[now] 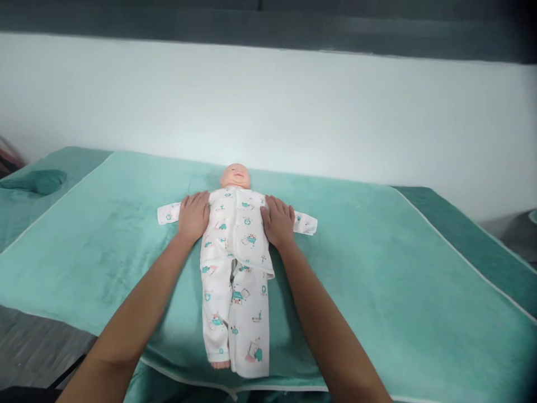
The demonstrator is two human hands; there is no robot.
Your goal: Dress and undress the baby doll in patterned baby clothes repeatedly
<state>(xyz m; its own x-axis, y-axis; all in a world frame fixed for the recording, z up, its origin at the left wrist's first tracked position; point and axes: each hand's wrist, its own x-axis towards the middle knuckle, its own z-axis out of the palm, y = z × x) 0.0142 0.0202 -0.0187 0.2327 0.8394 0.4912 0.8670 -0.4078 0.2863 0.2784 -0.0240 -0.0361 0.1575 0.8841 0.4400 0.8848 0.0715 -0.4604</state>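
Observation:
A baby doll lies on its back, head toward the wall, dressed in a white printed jacket and matching trousers. Its sleeves stretch out to both sides. My left hand rests flat on the sleeve at the left, by the shoulder, fingers extended. On the opposite sleeve lies my right hand, also flat with fingers stretched out. Toes show below the left trouser leg; the right leg's cuff covers whatever is inside it. Neither hand grips anything.
A light green blanket with pale edging covers the surface under the doll. Darker green cloth shows at the right, and a dark green bundle lies at the far left. Behind stands a white wall. Grey floor appears lower left.

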